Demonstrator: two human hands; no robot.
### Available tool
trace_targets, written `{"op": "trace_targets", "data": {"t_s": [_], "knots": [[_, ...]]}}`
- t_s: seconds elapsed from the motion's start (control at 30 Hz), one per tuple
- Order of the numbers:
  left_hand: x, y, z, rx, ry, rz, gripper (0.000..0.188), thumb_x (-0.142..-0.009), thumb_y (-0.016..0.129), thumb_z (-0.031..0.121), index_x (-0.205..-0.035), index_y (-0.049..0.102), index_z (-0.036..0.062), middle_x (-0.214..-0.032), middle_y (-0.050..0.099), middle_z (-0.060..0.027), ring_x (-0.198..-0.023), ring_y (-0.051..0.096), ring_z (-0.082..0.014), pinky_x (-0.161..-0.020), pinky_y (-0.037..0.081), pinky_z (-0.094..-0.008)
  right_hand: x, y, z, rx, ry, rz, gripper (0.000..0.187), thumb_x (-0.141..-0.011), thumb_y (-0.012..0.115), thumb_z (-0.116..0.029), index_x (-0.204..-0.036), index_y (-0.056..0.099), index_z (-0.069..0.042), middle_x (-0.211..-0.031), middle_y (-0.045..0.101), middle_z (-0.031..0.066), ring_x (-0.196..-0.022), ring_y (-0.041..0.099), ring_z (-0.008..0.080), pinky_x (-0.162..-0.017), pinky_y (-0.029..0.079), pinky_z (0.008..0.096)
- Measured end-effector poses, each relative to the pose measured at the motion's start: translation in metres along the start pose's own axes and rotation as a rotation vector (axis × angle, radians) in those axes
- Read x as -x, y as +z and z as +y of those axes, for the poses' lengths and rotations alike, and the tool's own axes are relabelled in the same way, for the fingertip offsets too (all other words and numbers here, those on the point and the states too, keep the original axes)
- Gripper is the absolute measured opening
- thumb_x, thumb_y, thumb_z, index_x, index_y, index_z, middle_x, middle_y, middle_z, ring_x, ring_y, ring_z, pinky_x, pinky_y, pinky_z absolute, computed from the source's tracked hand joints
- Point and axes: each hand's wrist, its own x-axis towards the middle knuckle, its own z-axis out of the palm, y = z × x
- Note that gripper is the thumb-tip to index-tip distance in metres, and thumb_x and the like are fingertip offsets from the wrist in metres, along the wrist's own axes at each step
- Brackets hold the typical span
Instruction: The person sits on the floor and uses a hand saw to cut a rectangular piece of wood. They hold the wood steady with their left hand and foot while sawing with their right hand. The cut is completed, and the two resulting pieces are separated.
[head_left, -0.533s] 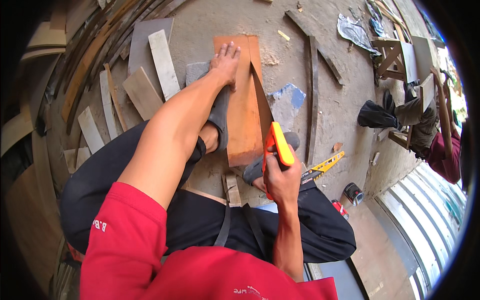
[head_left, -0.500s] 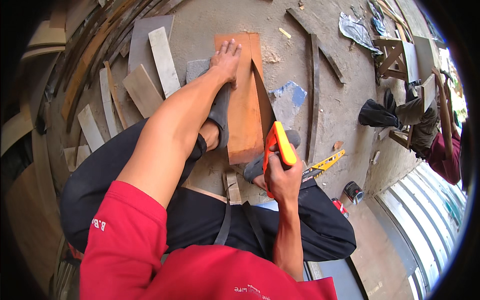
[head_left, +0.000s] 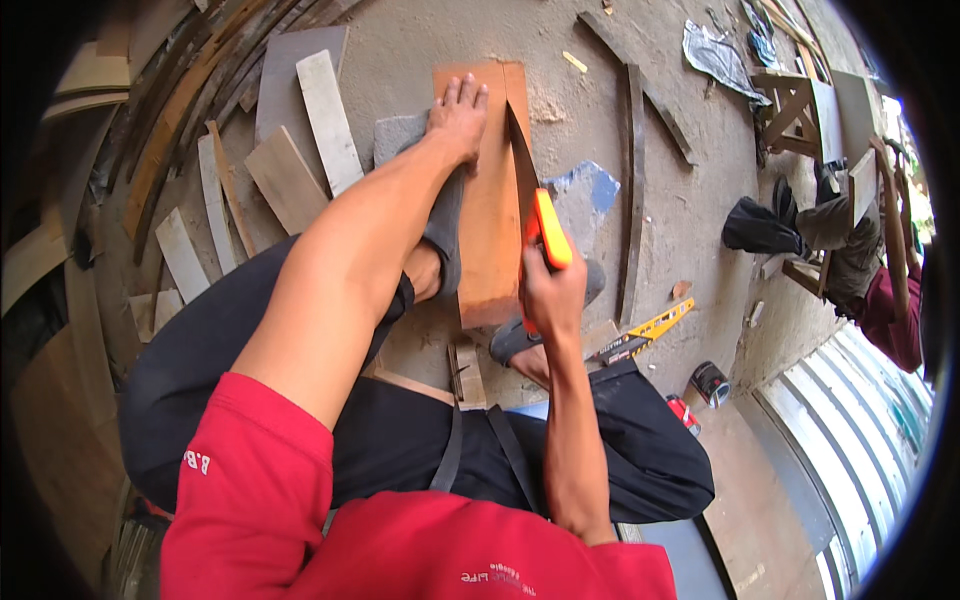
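A reddish-brown wooden board (head_left: pixel 488 240) lies lengthwise before me, raised at its far left on a grey block (head_left: pixel 393 136). My left hand (head_left: pixel 460 125) rests flat on its far part, fingers stretched out. My right hand (head_left: pixel 555 295) is closed round the orange-and-yellow handle of a handsaw (head_left: pixel 550 235). The dark blade slants away along the board's right side, its far end in a long cut that runs nearly parallel to the edge. My left foot, in a dark sandal (head_left: pixel 447 235), presses against the board's left part. The other sandal (head_left: pixel 508 342) is by its near right corner.
Several wood offcuts (head_left: pixel 330 125) and long planks lie at the left. Dark wooden strips (head_left: pixel 632 190) and a blue-grey slab (head_left: pixel 585 195) are at the right. A yellow-and-black saw sleeve (head_left: pixel 650 330) lies near a can (head_left: pixel 709 384). Another person (head_left: pixel 885 300) sits at far right.
My right hand has pushed the saw forward, away from me, and its blade reaches further along the cut. My left hand stays on the board.
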Motion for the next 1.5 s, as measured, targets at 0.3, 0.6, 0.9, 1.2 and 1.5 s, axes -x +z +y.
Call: {"op": "trace_targets", "data": {"t_s": [0.3, 0.6, 0.9, 1.2, 1.5], "knots": [[-0.003, -0.003, -0.001, -0.006, 0.002, 0.035, 0.143, -0.048, 0.099, 0.033, -0.158, 0.012, 0.0048, -0.164, 0.010, -0.0215, -0.152, 0.013, -0.0394, -0.120, 0.029, -0.0474, 0.066, -0.016, 0.005, -0.181, 0.073, 0.018, 0.011, -0.089, 0.060, -0.007, -0.094, 0.057, 0.001, -0.074, 0.057, 0.0082, -0.070, 0.055, 0.0167, -0.067, 0.046, 0.0322], [0.000, 0.001, -0.003, -0.001, -0.005, 0.012, 0.146, -0.045, 0.100, 0.033, -0.157, 0.011, 0.0033, -0.164, 0.009, -0.0243, -0.151, 0.013, -0.0415, -0.120, 0.028, -0.0491, 0.084, -0.022, 0.013, -0.175, -0.008, -0.003, 0.007, -0.090, 0.060, -0.005, -0.094, 0.058, 0.000, -0.076, 0.057, 0.0095, -0.070, 0.053, 0.0171, -0.068, 0.046, 0.0337], [-0.003, -0.006, -0.008, -0.009, -0.002, 0.031, 0.145, -0.047, 0.099, 0.034, -0.158, 0.011, 0.0051, -0.164, 0.008, -0.0226, -0.151, 0.012, -0.0407, -0.120, 0.028, -0.0484, 0.085, -0.027, 0.007, -0.278, 0.163, -0.031, 0.008, -0.092, 0.059, -0.006, -0.092, 0.057, 0.001, -0.073, 0.055, 0.0041, -0.068, 0.052, 0.0136, -0.063, 0.045, 0.0302], [-0.003, 0.001, -0.008, -0.023, -0.002, 0.039, 0.144, -0.046, 0.099, 0.033, -0.157, 0.012, 0.0029, -0.164, 0.010, -0.0243, -0.151, 0.014, -0.0426, -0.120, 0.029, -0.0494, 0.044, -0.016, 0.019, -0.058, -0.040, -0.002, 0.010, -0.088, 0.061, -0.007, -0.094, 0.057, 0.000, -0.073, 0.057, 0.0100, -0.067, 0.054, 0.0183, -0.065, 0.047, 0.0326], [-0.001, -0.006, 0.000, -0.012, -0.012, 0.010, 0.145, -0.046, 0.100, 0.031, -0.158, 0.011, 0.0052, -0.165, 0.007, -0.0217, -0.152, 0.012, -0.0399, -0.120, 0.028, -0.0488, 0.024, -0.007, 0.021, -0.104, 0.005, -0.013, 0.009, -0.090, 0.061, -0.007, -0.095, 0.058, 0.000, -0.072, 0.055, 0.0084, -0.067, 0.053, 0.0167, -0.065, 0.046, 0.0328]]}}
